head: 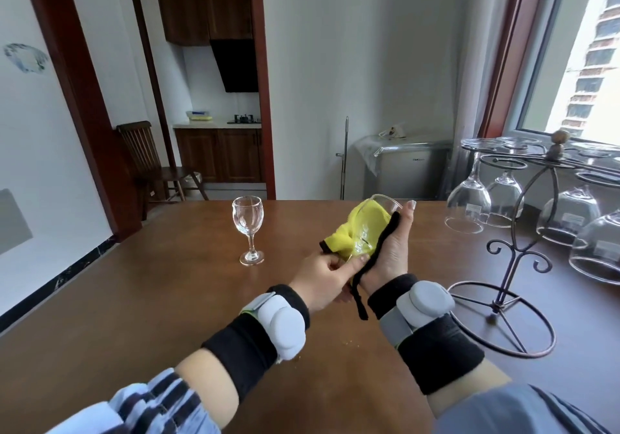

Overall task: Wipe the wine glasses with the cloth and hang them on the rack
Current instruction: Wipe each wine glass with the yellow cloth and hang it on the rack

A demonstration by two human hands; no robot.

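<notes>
1. Your left hand (322, 274) pinches the base end of the held wine glass (370, 229), thumb pressed along it near the stem. Keep that pinch low and steady so the glass turns without wobbling.
2. Your right hand (391, 249) cups the bowl from the far right side, fingers curled round it, with the black-edged yellow cloth (364, 220) trapped between palm and glass. The cloth appears stuffed into the bowl as well, and its black edge trails down past your right wrist.
3. The glass lies tilted, its rim pointing up and away from you, held above the surface (167, 299) and touching nothing else. Wiping seems to be under way, so rotate the glass with the left hand while the right keeps light, even pressure; thin glass may crack if you squeeze hard at the rim.
4. Work the cloth to the bottom of the bowl, then over the outside, and mind the dangling edge does not catch the rack.
5. Beyond your left hand, well apart from it, a second wine glass (248, 229) stands upright on the surface, apparently waiting for its wipe.
6. To the right of your right hand stands the metal rack (523, 199), with several hanging glasses (468, 204) already upside down on it. At least one ring on its near side looks free; judge the slot before you carry the glass over, and slide the base in gently.
</notes>
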